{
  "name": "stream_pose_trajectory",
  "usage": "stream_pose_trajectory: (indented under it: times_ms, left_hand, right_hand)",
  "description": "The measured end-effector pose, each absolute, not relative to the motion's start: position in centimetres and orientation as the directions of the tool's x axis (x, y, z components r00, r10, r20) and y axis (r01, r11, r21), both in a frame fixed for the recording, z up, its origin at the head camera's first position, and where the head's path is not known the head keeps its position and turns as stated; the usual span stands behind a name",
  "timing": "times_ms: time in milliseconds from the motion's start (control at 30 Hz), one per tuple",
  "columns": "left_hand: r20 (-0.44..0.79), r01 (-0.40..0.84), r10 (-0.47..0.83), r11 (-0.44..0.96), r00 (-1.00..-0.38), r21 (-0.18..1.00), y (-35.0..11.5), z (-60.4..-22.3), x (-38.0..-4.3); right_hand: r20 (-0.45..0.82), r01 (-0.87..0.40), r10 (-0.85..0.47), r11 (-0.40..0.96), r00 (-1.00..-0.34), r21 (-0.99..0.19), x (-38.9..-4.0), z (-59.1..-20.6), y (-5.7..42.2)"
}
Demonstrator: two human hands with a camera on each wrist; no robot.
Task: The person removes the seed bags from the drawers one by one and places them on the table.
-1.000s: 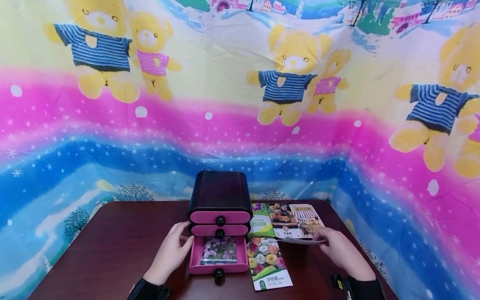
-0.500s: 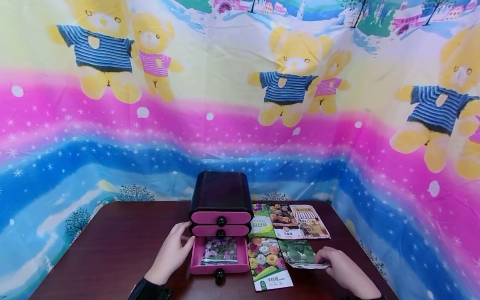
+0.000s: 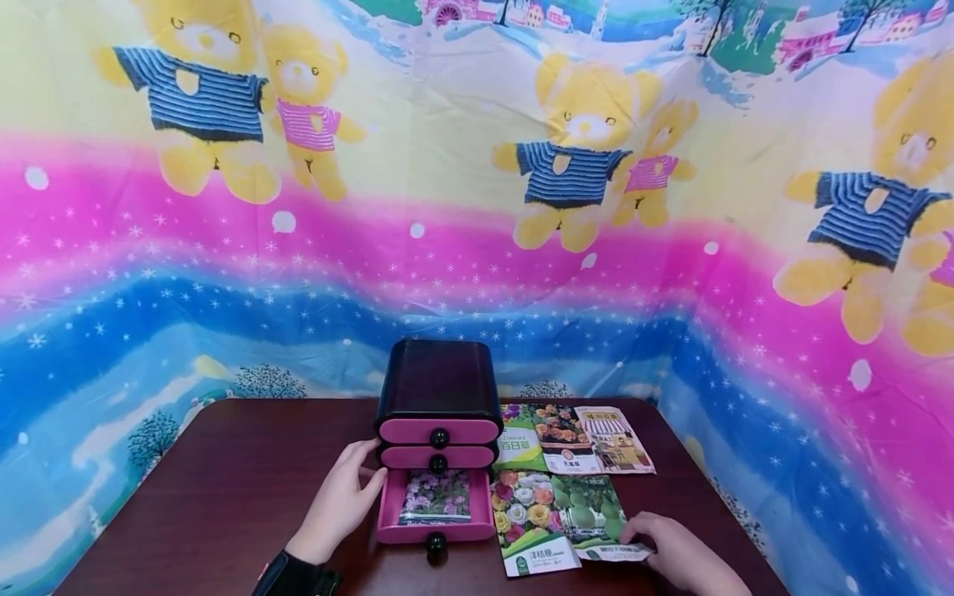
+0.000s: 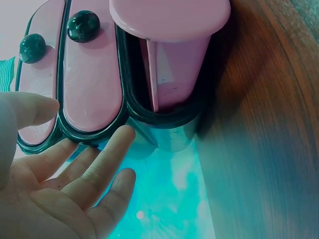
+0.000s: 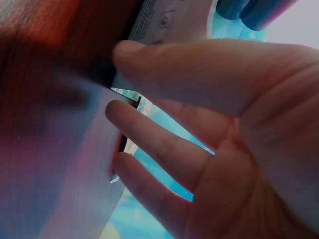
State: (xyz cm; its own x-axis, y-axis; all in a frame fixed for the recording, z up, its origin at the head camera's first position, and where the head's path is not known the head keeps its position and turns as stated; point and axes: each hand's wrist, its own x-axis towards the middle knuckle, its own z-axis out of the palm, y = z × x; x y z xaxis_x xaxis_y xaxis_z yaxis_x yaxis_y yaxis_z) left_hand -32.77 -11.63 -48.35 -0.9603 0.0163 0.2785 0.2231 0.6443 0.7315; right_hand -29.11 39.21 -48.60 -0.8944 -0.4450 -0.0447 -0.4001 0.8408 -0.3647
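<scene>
A black mini drawer cabinet (image 3: 438,381) with pink drawer fronts stands mid-table. Its bottom drawer (image 3: 387,513) is pulled out and holds a seed packet with purple flowers (image 3: 436,495). My left hand (image 3: 337,503) is at the cabinet's left side, fingers extended and spread; the left wrist view has the fingertips (image 4: 125,134) right by the black casing. My right hand (image 3: 681,550) pinches the lower right corner of a green seed packet (image 3: 589,509), which lies close along the rose-picture packet (image 3: 531,517). In the right wrist view the thumb overlaps the held packet (image 5: 172,22).
Behind the green packet, a row of packets lies on the dark wooden table (image 3: 246,488): a zinnia packet (image 3: 520,439), an orange-flower packet (image 3: 566,437) and a striped-awning packet (image 3: 614,439). A teddy-bear cloth (image 3: 417,273) hangs around the table's back and sides.
My right hand has drawn the green packet toward me from the back row, laying it flatter beside the rose-picture packet. The left hand and cabinet have stayed in place.
</scene>
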Motion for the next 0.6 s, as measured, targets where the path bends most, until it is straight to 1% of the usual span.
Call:
stream_pose_trajectory:
  times_ms: [200, 600]
  left_hand:
    - [0.279, 0.223, 0.013, 0.638, -0.96, 0.737, -11.6, -48.35, -32.76]
    - [0.276, 0.222, 0.015, 0.635, -0.961, 0.74, -11.6, -48.1, -32.54]
  right_hand:
    - [-0.072, -0.411, -0.48, 0.81, -0.874, -0.42, -28.93, -48.68, 39.3]
    - [-0.216, -0.271, -0.43, 0.811, -0.877, -0.518, -29.13, -48.73, 39.26]
